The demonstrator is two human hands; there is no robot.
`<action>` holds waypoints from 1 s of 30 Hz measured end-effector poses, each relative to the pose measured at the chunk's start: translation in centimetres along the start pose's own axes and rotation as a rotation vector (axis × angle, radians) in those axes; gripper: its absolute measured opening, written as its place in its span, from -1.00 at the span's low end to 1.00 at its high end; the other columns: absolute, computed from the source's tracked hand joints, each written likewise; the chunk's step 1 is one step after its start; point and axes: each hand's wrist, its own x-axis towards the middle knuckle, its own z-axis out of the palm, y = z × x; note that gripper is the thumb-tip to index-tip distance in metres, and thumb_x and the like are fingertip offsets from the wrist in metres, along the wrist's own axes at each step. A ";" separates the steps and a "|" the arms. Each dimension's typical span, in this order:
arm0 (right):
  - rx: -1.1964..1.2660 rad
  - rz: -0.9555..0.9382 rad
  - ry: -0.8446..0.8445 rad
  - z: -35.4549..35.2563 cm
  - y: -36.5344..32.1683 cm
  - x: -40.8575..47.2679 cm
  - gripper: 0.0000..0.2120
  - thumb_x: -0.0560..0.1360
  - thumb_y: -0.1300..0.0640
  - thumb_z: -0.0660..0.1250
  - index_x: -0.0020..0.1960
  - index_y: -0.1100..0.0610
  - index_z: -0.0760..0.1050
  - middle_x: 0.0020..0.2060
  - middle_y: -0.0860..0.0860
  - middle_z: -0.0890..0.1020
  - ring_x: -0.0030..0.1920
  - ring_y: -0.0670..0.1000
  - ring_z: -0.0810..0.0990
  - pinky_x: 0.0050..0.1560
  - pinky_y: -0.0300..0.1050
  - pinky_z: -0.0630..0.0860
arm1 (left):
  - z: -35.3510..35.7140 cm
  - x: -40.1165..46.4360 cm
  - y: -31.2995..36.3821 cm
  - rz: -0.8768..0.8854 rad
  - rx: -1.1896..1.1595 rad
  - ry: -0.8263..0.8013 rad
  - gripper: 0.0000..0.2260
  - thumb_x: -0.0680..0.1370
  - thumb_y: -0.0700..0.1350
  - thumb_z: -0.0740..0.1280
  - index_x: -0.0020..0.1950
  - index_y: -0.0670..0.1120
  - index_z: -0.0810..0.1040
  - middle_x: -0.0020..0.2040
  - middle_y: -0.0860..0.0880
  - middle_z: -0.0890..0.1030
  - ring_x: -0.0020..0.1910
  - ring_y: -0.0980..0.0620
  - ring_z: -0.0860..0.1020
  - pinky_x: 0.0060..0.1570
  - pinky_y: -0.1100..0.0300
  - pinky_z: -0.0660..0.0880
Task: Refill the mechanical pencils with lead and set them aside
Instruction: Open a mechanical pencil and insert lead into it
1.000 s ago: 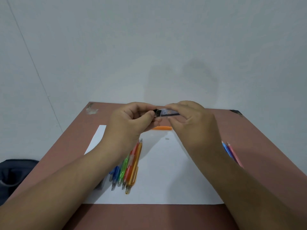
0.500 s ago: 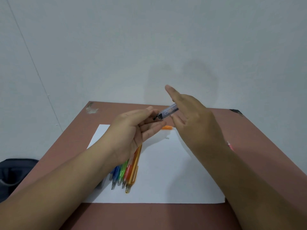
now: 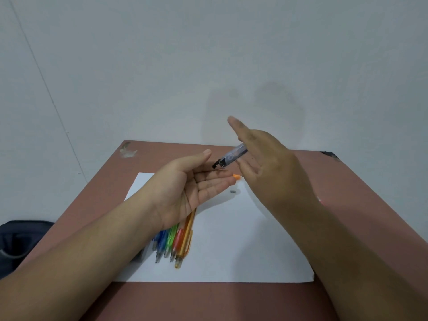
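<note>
We hold the left hand [image 3: 185, 188] palm up, fingers straight and relaxed, gripping nothing. The right hand [image 3: 266, 167] sits at its 3 o'clock, apart from it, and pinches the lead case [image 3: 232, 155], a clear tube; the index finger points up toward 11 o'clock. The tube tilts down toward 8 o'clock, and its black cap end [image 3: 217, 163], flipped open, hangs just above the left fingertips. We cannot tell whether any lead has left the tube.

Under the left wrist, at 6 o'clock from the palm, the mechanical pencils [image 3: 173, 242] lie side by side on the white paper [image 3: 231, 246]: blue, green, red and orange barrels, tips toward us. An orange piece [image 3: 236, 176] shows just past the left fingertips, and a small dark bit [image 3: 232, 191] lies on the paper at its 6 o'clock.

The paper rests on the brown counter [image 3: 208, 302]. A dark bag [image 3: 20, 242] sits at 9 o'clock beyond the counter edge.
</note>
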 end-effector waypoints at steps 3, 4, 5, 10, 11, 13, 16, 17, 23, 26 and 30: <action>0.051 0.020 0.002 -0.2 -0.2 0.0 -0.55 0.51 0.33 0.32 0.36 0.05 0.57 0.09 0.00 0.60 0.00 0.09 0.62 -0.06 0.06 0.61 | 0.0 -0.1 0.0 0.000 0.003 -0.010 -0.53 0.58 -0.09 0.31 0.33 -0.43 0.45 0.13 -0.39 0.63 0.11 -0.29 0.65 0.11 0.01 0.59; 0.061 0.037 -0.004 -0.2 -0.2 0.1 -0.51 0.51 0.33 0.32 0.39 0.03 0.54 0.09 -0.01 0.60 0.01 0.08 0.62 -0.06 0.05 0.60 | 0.0 -0.1 0.0 0.000 0.006 -0.016 -0.53 0.59 -0.08 0.31 0.33 -0.43 0.45 0.14 -0.39 0.62 0.12 -0.29 0.65 0.12 0.01 0.59; 0.057 0.059 -0.023 -0.3 -0.3 0.2 -0.43 0.51 0.33 0.33 0.46 -0.02 0.46 0.08 -0.02 0.59 0.01 0.06 0.61 -0.05 0.01 0.60 | -0.1 0.0 0.1 0.001 0.009 -0.017 -0.53 0.60 -0.08 0.31 0.34 -0.43 0.44 0.14 -0.39 0.62 0.13 -0.29 0.65 0.13 0.01 0.59; 0.049 0.033 -0.007 -0.3 -0.2 0.1 -0.55 0.50 0.32 0.36 0.35 0.03 0.58 0.09 -0.01 0.60 0.01 0.07 0.62 -0.05 0.05 0.61 | -0.2 0.1 0.0 0.001 0.021 -0.005 -0.55 0.60 -0.07 0.30 0.32 -0.42 0.47 0.13 -0.38 0.63 0.12 -0.28 0.65 0.12 0.01 0.59; 0.043 0.058 -0.026 -0.3 -0.2 0.1 -0.46 0.51 0.32 0.36 0.44 -0.01 0.49 0.08 -0.01 0.59 0.01 0.07 0.61 -0.05 0.02 0.60 | -0.2 0.1 0.0 0.002 0.025 -0.008 -0.55 0.61 -0.07 0.29 0.31 -0.42 0.47 0.13 -0.38 0.63 0.13 -0.28 0.65 0.13 0.01 0.59; 0.045 0.095 -0.046 -0.4 -0.3 0.1 -0.37 0.52 0.32 0.34 0.52 -0.08 0.37 0.06 -0.03 0.57 0.00 0.05 0.59 -0.04 -0.04 0.59 | -0.2 0.1 0.0 -0.001 0.032 -0.015 -0.55 0.61 -0.06 0.29 0.30 -0.42 0.48 0.14 -0.38 0.63 0.14 -0.29 0.64 0.15 0.00 0.57; 0.108 0.072 0.005 -0.3 -0.1 0.0 -0.57 0.50 0.34 0.33 0.31 0.03 0.60 0.10 -0.03 0.58 0.05 0.04 0.60 0.02 0.00 0.59 | -0.2 0.1 0.0 -0.002 0.035 -0.012 -0.57 0.61 -0.06 0.29 0.28 -0.41 0.50 0.14 -0.38 0.63 0.13 -0.28 0.65 0.15 0.01 0.58; 0.125 0.098 -0.005 -0.3 -0.1 0.0 -0.51 0.50 0.35 0.33 0.37 0.01 0.55 0.10 -0.04 0.58 0.06 0.01 0.59 0.05 -0.05 0.58 | -0.2 0.1 0.0 -0.002 0.036 -0.012 -0.57 0.61 -0.06 0.29 0.27 -0.41 0.50 0.14 -0.38 0.63 0.14 -0.29 0.64 0.16 0.01 0.57; 0.101 0.085 -0.003 -0.1 -0.1 0.0 -0.52 0.50 0.35 0.34 0.38 0.03 0.56 0.14 0.00 0.58 0.09 0.01 0.59 0.05 -0.02 0.58 | -0.2 0.1 0.0 0.001 0.028 -0.016 -0.57 0.61 -0.07 0.29 0.28 -0.42 0.49 0.14 -0.38 0.62 0.14 -0.28 0.64 0.14 0.01 0.58; 0.130 0.155 -0.036 -0.2 -0.4 0.0 -0.34 0.50 0.35 0.34 0.51 -0.09 0.37 0.09 -0.06 0.57 0.05 -0.03 0.57 0.03 -0.17 0.52 | -0.2 0.1 0.0 -0.001 0.027 -0.023 -0.57 0.61 -0.06 0.29 0.28 -0.42 0.50 0.15 -0.38 0.62 0.14 -0.29 0.64 0.17 0.00 0.56; 0.148 0.157 -0.035 -0.5 -0.4 0.0 -0.43 0.49 0.35 0.35 0.44 -0.04 0.47 0.12 -0.07 0.58 0.09 -0.03 0.58 0.07 -0.06 0.55 | -0.4 0.2 0.0 0.001 0.026 -0.037 -0.57 0.61 -0.07 0.29 0.28 -0.41 0.50 0.16 -0.38 0.62 0.15 -0.29 0.64 0.18 0.00 0.56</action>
